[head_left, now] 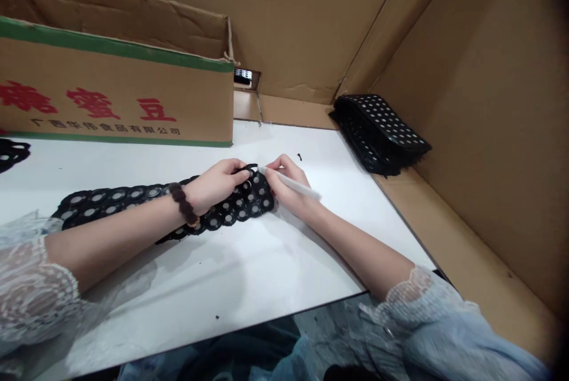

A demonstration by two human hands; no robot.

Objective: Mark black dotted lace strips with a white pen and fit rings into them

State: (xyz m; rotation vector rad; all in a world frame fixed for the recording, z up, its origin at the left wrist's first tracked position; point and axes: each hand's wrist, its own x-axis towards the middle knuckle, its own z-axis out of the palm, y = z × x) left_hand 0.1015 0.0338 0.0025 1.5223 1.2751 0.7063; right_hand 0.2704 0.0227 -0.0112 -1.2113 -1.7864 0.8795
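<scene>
A black strip (119, 197) with rows of round pale discs and a scalloped edge lies across the white table. My left hand (217, 184) rests on its upper edge near the right end, thumb and fingers pinching the rim, where a thin black sliver stands up. My right hand (288, 182) is closed around a slim white pen-like tool (302, 188), handle pointing down to the right. The tool's tip meets the strip's edge beside my left fingertips; its exact kind is too small to tell. My left forearm covers part of the strip.
A cardboard box (186, 96) with green edges and red characters stands at the back left. Folded black dotted pieces (382, 129) are stacked at the right, against cardboard walls (306, 25). Another black piece (13, 154) shows at the left edge. A black scrap (299, 157) lies on the table (267, 268).
</scene>
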